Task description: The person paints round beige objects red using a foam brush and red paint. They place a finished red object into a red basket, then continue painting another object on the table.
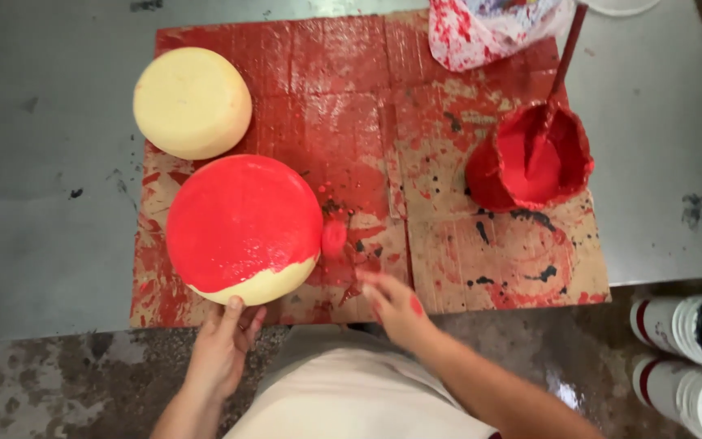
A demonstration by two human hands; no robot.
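Fingers (233, 313) of the left hand (223, 348) are seen spread and pressed against the near, unpainted edge of a large round wheel (241, 228), which is coated bright red over most of its top and left pale yellow along its lower rim. The wheel is rested on a sheet of cardboard (448, 268) smeared and spattered with red, laid on a grey metal surface (42, 162). The right hand (396, 307), blurred and stained red, is held just right of the wheel with its fingers loosely open and nothing clearly gripped; a small red blob (334, 238) is seen just above it, beside the wheel, though what it is cannot be told. A second, uncoated pale yellow wheel (192, 102) is placed at the sheet's far left corner. A red-caked tub of paint (530, 158) is set at the right, with a stick handle (564, 61) leaned in it. A white, red-stained cloth or bag (489, 28) is lying at the far edge. White buckets (688, 358) are seen on the floor at lower right.
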